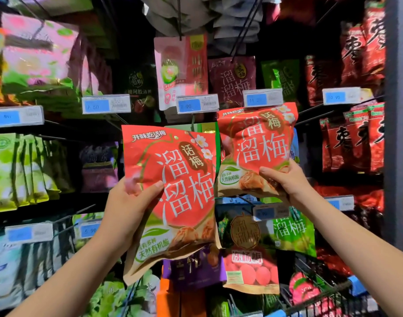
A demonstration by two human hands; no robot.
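Left hand (127, 202) fingers pinch one red plum bag (173, 179), right hand (285, 179) pinches a second bag (257, 143). Grabbing looks done imo, neither's in the wire basket (319, 291) yet.

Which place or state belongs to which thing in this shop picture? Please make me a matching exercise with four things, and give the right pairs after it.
Column one
1. left hand
2. right hand
3. pink bag
4. dark red bags

Column two
A. hang in rows at the far right
B. holds the lower red bag by its left edge
C. hangs at the top middle, above a blue price label
D. holds the higher red bag at its bottom right corner

Right pairs: 1-B, 2-D, 3-C, 4-A.
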